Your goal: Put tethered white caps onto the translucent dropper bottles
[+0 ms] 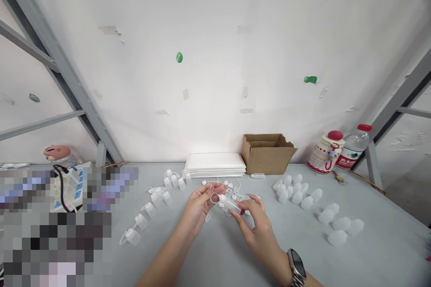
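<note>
Near the middle of the grey table, my right hand [257, 219] is closed round the body of a small translucent bottle [231, 205], which lies tilted between both hands. My left hand [201, 202] pinches at the bottle's top end, where a thin white ring [214, 197] loops out. Behind and below the hands are scattered white caps with loops [238, 190], partly hidden by the fingers. Several capped bottles with loops [133, 236] stand in a slanting row on the left. On the right, several translucent bottles without loops [337, 238] are grouped.
A stack of white sheets or flat boxes [215, 165] lies against the wall beside an open cardboard box [268, 157]. Farther right stand a red-lidded jug [325, 152] and a large water bottle [353, 148]. A power strip [69, 188] is at the left.
</note>
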Available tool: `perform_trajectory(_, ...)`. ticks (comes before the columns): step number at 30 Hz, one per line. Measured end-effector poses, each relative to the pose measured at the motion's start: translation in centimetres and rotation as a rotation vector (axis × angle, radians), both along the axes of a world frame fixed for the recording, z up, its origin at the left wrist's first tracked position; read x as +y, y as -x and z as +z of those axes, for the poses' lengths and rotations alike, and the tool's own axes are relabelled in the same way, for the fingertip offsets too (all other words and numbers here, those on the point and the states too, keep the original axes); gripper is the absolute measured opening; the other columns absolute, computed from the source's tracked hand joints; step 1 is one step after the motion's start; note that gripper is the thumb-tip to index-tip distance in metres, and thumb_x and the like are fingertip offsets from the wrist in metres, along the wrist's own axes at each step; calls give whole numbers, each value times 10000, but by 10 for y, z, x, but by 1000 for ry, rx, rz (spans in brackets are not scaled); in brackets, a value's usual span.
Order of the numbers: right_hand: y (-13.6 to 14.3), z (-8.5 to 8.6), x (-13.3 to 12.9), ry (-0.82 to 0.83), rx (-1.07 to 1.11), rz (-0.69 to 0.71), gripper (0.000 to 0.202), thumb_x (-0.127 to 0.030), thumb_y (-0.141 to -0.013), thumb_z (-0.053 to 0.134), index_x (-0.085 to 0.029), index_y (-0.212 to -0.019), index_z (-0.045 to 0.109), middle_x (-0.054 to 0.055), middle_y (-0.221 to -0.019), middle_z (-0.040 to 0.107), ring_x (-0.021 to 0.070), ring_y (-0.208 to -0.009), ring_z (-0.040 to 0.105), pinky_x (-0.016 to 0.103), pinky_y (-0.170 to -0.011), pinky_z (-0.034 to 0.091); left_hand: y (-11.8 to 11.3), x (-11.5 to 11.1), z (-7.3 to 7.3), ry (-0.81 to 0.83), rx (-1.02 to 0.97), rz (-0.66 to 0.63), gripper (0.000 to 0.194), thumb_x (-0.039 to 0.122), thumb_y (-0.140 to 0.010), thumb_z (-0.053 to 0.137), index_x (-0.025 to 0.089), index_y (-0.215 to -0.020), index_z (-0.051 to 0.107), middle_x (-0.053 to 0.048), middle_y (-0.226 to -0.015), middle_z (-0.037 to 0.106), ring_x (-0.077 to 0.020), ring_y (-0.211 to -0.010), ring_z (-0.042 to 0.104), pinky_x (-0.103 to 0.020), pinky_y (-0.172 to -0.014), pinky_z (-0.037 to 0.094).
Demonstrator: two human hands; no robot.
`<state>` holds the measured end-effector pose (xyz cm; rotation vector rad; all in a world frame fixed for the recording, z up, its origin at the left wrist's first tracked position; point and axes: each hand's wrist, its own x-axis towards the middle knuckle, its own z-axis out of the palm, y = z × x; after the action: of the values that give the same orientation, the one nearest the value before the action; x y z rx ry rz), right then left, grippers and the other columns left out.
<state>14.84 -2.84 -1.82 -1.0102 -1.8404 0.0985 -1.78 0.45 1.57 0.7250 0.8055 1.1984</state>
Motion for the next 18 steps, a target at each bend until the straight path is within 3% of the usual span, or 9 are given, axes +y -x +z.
perform_trajectory(6,-1,-1,0,23,-28,12,115,-176,-844,524,-216,-946,487,4,-755,624,143,-617,579,503,-917,374,1,0,0,-71,155,16,271,382,-681,685,133,-788,699,-129,-965,707,-245,-934,631,-335,-848,431)
perform_trajectory(12,-1,-5,1,35,-3,15,85,-190,-846,521,-218,-924,503,5,-772,636,147,-631,585,499,-932,364,-1,0,-1,-114,250,3,314,399,-673,686,137,-846,694,-123,-918,722,-251,-930,635,-357,-871,428)
perform_trajectory(15,0,-5,2,99,54,-3,55,-241,-845,531,-218,-894,532,9,-744,633,169,-670,589,466,-890,402,-3,1,-2,-81,187,15,336,409,-661,697,123,-837,691,-132,-918,721,-254,-925,640,-351,-870,435)
perform_trajectory(18,2,-2,0,202,156,-55,118,-321,-845,524,-213,-861,568,30,-729,615,197,-720,581,363,-713,479,-4,1,-1,-26,54,4,396,471,-715,625,110,-864,688,-145,-923,718,-250,-917,649,-348,-860,447)
